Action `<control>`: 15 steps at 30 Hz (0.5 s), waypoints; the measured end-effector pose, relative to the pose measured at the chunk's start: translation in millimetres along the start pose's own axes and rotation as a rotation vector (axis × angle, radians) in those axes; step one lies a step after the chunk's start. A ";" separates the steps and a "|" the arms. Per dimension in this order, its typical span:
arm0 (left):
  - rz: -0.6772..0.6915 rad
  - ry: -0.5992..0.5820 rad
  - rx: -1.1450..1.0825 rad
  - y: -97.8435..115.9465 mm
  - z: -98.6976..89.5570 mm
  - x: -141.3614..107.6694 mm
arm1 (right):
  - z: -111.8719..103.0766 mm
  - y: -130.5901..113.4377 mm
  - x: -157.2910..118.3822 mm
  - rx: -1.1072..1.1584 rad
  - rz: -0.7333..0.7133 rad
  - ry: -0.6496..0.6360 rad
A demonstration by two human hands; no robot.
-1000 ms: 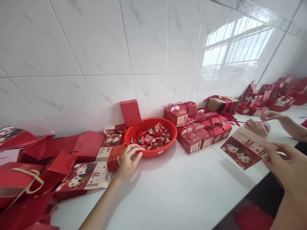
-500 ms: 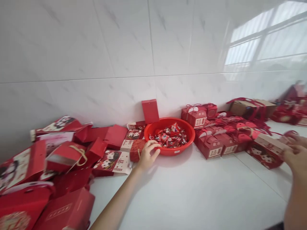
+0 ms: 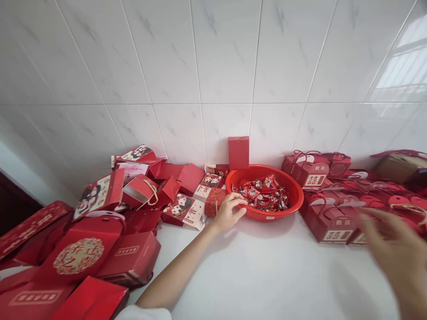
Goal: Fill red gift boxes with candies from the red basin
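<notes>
My left hand (image 3: 229, 212) is at the near left rim of a red plastic basin (image 3: 298, 192), fingertips at the edge and thumb apart from the fingers. Inside the basin lies a heap of wrapped candies (image 3: 267, 193) in mostly red wrappers. On the right, my right hand (image 3: 395, 251) is blurred, its thumb and fingers apart with nothing seen between them. It hovers in front of red handled gift boxes (image 3: 330, 222) and hides part of them. Beside my left wrist sits a panda-print box (image 3: 184, 210).
A heap of red gift boxes and bags (image 3: 133, 258) fills the left side. One plain red box (image 3: 239, 152) stands upright behind the basin, near the tiled wall (image 3: 227, 75). A brown cardboard box (image 3: 400, 168) is at the far right. White tabletop (image 3: 267, 271) lies in front.
The view has swung left. My right hand has let go of the panda-print box it was holding, which is no longer visible. My left hand stays by the basin rim.
</notes>
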State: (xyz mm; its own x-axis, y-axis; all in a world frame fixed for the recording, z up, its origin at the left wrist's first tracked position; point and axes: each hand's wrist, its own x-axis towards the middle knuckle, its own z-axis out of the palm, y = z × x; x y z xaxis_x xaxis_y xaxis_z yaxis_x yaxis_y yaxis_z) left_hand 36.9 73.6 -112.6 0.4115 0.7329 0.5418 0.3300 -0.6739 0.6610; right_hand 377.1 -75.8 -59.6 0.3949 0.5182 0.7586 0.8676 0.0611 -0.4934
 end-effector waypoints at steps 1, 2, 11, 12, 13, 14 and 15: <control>-0.006 -0.027 -0.009 2.4 -3.5 1.0 | 22.2 -18.0 -11.6 0.118 -0.086 -0.139; -0.011 -0.051 -0.017 5.3 -8.5 2.4 | 42.7 -36.2 -26.0 0.236 -0.198 -0.266; -0.033 0.562 0.511 38.9 -154.9 7.7 | 96.2 -82.5 -126.5 0.652 -0.497 -0.708; -0.078 0.721 0.606 43.5 -174.4 3.3 | 95.7 -78.8 -126.0 0.653 -0.475 -0.710; -0.149 0.876 0.693 48.3 -191.0 -1.7 | 95.3 -75.9 -124.5 0.653 -0.451 -0.705; -0.243 1.006 0.767 52.9 -204.4 -6.9 | 95.1 -74.0 -122.5 0.651 -0.428 -0.695; -0.343 1.070 0.823 56.9 -214.3 -11.9 | 95.1 -73.0 -120.7 0.648 -0.410 -0.684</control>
State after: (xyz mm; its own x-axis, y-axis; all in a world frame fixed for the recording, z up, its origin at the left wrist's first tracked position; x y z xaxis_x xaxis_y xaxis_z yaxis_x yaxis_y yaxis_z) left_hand -131.3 46.4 29.9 -0.5096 0.3336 0.7931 0.8340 -0.0352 0.5507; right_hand 237.3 -61.7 -155.6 -0.3277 0.7168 0.6155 0.4873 0.6863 -0.5399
